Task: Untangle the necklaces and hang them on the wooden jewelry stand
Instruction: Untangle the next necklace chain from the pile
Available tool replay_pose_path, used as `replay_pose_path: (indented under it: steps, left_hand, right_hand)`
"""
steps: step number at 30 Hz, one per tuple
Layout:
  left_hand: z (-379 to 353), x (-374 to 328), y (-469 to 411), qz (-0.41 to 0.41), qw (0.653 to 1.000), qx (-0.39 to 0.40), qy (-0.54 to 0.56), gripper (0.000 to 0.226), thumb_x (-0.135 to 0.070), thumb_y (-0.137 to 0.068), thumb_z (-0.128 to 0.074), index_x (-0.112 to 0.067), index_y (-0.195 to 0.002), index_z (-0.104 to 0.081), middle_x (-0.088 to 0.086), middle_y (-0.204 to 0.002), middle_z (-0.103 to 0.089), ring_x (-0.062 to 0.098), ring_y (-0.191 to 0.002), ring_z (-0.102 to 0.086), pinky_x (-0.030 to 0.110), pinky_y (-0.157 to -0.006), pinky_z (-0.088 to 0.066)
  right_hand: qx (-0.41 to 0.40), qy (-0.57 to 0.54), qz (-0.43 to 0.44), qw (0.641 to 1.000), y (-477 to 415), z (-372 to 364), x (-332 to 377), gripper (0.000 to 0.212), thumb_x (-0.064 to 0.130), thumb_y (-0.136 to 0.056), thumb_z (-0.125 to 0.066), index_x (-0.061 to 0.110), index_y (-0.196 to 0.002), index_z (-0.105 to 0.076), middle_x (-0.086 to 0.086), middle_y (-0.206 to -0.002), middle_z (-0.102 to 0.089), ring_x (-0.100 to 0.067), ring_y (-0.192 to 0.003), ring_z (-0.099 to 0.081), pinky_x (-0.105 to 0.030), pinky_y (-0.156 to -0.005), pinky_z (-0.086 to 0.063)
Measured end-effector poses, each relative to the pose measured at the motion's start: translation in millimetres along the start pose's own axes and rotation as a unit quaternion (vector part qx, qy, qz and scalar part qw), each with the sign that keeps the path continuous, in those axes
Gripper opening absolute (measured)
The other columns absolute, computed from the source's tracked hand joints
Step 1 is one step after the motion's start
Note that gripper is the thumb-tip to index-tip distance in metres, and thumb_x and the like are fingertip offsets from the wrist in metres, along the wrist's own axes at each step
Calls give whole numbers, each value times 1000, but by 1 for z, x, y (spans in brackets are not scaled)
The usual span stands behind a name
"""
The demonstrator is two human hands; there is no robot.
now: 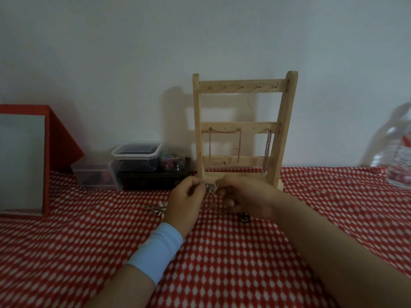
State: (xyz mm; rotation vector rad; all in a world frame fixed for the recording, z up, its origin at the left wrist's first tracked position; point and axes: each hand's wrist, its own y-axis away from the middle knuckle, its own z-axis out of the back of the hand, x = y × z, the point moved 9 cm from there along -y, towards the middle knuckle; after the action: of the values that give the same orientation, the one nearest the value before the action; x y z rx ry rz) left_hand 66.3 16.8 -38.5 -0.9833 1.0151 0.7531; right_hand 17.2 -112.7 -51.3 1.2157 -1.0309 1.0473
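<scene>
Covering the table is one red cloth (222, 263) with white dots. One wooden stand (242, 126) rises upright on it at the back against the wall, with three cross rails between two posts. A red box (26, 161) sits at the far left and a clear bottle (400, 152) at the far right.

Two forearms reach in from the lower edge and meet just in front of the stand's base. The left hand (185, 201), with a pale blue wristband (159, 250) behind it, is raised off the cloth with its fingers curled, pinching one side of a knot of chains (210, 188). The right hand (244, 196) comes in from the other side, fingers bent, pinching the same knot. Loose strands trail down from the knot between the hands to the cloth.

Left of the stand are four containers: a lidded tub (136, 155) and a round jar (172, 158) stacked on a dark box (153, 178), with a clear box (95, 176) beside it.

Two chains already hang from the middle rail: a looped chain (224, 131) strung between two hooks on the left, and a straight chain (268, 150) hanging on the right. One leaf pendant (159, 210) lies by the left hand, and one dark bead (244, 217) under the right.
</scene>
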Motion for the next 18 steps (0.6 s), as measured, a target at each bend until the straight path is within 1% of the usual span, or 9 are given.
replay_pose_path:
  steps: [1, 3, 6, 8, 10, 13, 15, 16, 18]
  left_hand:
    - [1, -5, 1, -24, 1000, -5, -10, 10, -13, -94, -56, -15, -91, -66, 3, -88, -68, 2, -81, -62, 10, -71, -48]
    - [3, -14, 2, -64, 998, -1, -18, 16, -13, -92, -59, -25, -102, -64, -8, -98, -66, -3, -89, -60, 6, -75, -46]
    - [-4, -20, 5, -101, 993, 53, -36, 25, -17, -89, -64, -38, -105, -62, -16, -100, -68, -3, -97, -62, 10, -81, -48]
    - [-14, -15, 7, -93, 990, 96, -40, 34, -19, -87, -69, -41, -111, -59, -19, -105, -70, -4, -102, -63, 13, -87, -49]
    - [-21, -8, 7, -66, 989, 125, -41, 40, -17, -86, -70, -39, -117, -55, -14, -107, -71, -3, -104, -63, 19, -93, -49]
    - [-20, -3, 3, -34, 991, 124, -30, 32, -12, -89, -66, -35, -111, -63, -9, -102, -73, 0, -99, -66, 26, -95, -52]
    - [-16, -2, 1, -7, 993, 121, 14, 24, -10, -91, -63, -25, -108, -70, -6, -96, -76, 4, -95, -69, 27, -93, -53]
    - [-15, -1, 0, 7, 992, 125, 33, 22, -11, -92, -61, -23, -108, -71, -5, -92, -76, 6, -92, -70, 27, -91, -54]
    - [-15, 1, 0, 27, 988, 139, 58, 21, -13, -95, -56, -21, -106, -73, -3, -80, -73, 10, -84, -68, 27, -85, -51]
  right_hand:
    - [2, -11, 5, 1000, 1, 1, 1, 17, 26, -99, -52, 18, -85, -58, 4, -73, -55, -10, -59, -45, -25, -58, -35]
    - [6, -25, 13, 1000, 1, 4, 4, 16, 25, -99, -52, 18, -87, -60, 4, -73, -55, -10, -59, -45, -24, -56, -35]
    - [23, -24, 17, 999, 2, 6, 5, 15, 25, -99, -51, 17, -90, -59, 3, -75, -55, -10, -60, -45, -24, -56, -36]
    - [38, -29, 20, 999, 3, 3, 4, 18, 25, -99, -49, 17, -88, -60, 3, -76, -55, -10, -61, -45, -25, -58, -35]
    - [61, -48, 25, 997, 3, 0, 5, 17, 24, -99, -47, 17, -90, -59, 2, -76, -53, -11, -61, -44, -26, -58, -33]
    - [78, -77, 19, 994, 5, -2, 8, 20, 24, -97, -38, 17, -85, -53, 1, -76, -51, -12, -60, -43, -27, -55, -31]
    - [74, -103, 1, 992, 6, 0, 7, 24, 26, -93, -32, 19, -77, -48, 0, -73, -49, -14, -58, -41, -29, -54, -29]
    - [77, -111, -6, 991, 6, 0, 6, 23, 27, -92, -31, 19, -76, -46, -1, -72, -48, -15, -58, -41, -30, -55, -29]
    - [94, -104, -6, 990, 6, -2, 6, 17, 28, -89, -37, 16, -83, -46, -1, -72, -47, -15, -58, -41, -29, -54, -31]
